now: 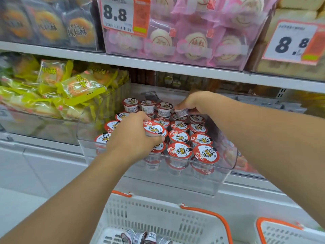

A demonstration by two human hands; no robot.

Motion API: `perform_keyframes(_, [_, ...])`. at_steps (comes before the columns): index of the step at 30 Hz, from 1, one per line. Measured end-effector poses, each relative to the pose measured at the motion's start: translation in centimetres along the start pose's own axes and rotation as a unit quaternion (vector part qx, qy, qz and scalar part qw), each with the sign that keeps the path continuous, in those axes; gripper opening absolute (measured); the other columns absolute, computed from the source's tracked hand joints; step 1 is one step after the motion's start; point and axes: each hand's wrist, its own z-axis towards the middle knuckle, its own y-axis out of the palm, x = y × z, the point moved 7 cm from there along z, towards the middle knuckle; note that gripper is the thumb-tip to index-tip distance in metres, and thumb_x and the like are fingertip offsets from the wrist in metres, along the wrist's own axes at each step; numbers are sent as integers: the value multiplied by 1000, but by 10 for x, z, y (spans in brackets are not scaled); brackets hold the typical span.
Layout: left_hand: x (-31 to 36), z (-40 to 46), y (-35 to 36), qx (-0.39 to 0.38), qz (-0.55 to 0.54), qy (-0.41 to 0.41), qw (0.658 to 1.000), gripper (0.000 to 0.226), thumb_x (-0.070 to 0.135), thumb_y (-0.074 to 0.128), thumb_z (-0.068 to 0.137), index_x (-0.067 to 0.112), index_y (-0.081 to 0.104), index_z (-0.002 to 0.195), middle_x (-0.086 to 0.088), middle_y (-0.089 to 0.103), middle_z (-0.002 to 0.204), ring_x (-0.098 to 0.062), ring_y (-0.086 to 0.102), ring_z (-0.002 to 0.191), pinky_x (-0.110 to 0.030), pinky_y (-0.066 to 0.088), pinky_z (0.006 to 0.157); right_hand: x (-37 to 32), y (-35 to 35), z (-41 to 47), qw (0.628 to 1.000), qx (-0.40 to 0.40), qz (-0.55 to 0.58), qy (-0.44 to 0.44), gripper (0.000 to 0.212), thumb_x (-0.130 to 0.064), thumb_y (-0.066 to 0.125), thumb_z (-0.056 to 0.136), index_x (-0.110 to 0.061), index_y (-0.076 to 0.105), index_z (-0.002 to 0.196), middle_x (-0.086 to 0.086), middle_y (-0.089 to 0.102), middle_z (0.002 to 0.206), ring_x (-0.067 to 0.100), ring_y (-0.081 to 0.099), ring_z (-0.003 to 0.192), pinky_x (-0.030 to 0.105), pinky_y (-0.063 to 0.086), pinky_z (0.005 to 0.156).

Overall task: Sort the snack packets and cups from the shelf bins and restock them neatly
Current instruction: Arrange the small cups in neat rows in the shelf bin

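Note:
A clear plastic bin (228,166) on the middle shelf holds several small cups with red-and-white lids (179,150), standing in rows. My left hand (133,136) grips one of these cups (153,128), tilted, over the bin's left half. My right hand (197,103) reaches to the back of the bin and pinches a small cup (182,111) lying on its side. Yellow snack packets (70,88) fill the bin to the left.
A white basket with orange handles (158,217) stands below the shelf and holds a few cups (146,237). A second basket (281,231) is at the lower right. Pink pastry packs (190,41) and price tags (117,14) sit on the upper shelf.

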Motion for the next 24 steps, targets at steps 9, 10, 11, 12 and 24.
perform_keyframes(9, [3, 3, 5, -2, 3, 18, 1000, 65, 50, 87, 67, 21, 65, 120, 2, 69, 112, -20, 65, 98, -44, 58, 84, 9, 7, 8, 1000, -15, 26, 5, 56, -21, 75, 87, -2, 52, 135, 16, 53, 140, 34, 54, 124, 43, 47, 107])
perform_keyframes(10, [3, 3, 6, -2, 5, 18, 1000, 68, 50, 87, 67, 20, 64, 124, 1, 69, 116, -21, 65, 102, -45, 57, 86, 9, 8, 9, 999, -20, 37, 4, 56, -17, 75, 87, -2, 51, 135, 16, 52, 141, 34, 53, 124, 44, 47, 107])
perform_keyframes(11, [3, 3, 5, 0, 7, 19, 1000, 71, 51, 86, 68, 19, 63, 127, 1, 68, 121, -23, 64, 106, -45, 57, 88, 10, 9, 9, 999, -21, 37, -1, 56, -15, 74, 88, -2, 50, 136, 16, 51, 141, 35, 53, 124, 44, 47, 106])
perform_keyframes(12, [3, 3, 5, 3, 7, 19, 1000, 74, 51, 86, 68, 19, 62, 130, 0, 67, 124, -23, 63, 109, -46, 56, 90, 9, 9, 9, 999, -19, 25, -5, 55, -16, 73, 89, -1, 50, 136, 17, 51, 140, 35, 54, 124, 44, 47, 106])
perform_keyframes(24, [18, 0, -2, 79, -123, 5, 989, 90, 36, 95, 57, 20, 51, 134, -1, 68, 119, -16, 63, 99, -27, 50, 79, -27, 7, -110, 934, -292, 106, -174, 44, -35, 70, 88, -10, 64, 124, 9, 74, 113, 25, 72, 103, 34, 57, 93])
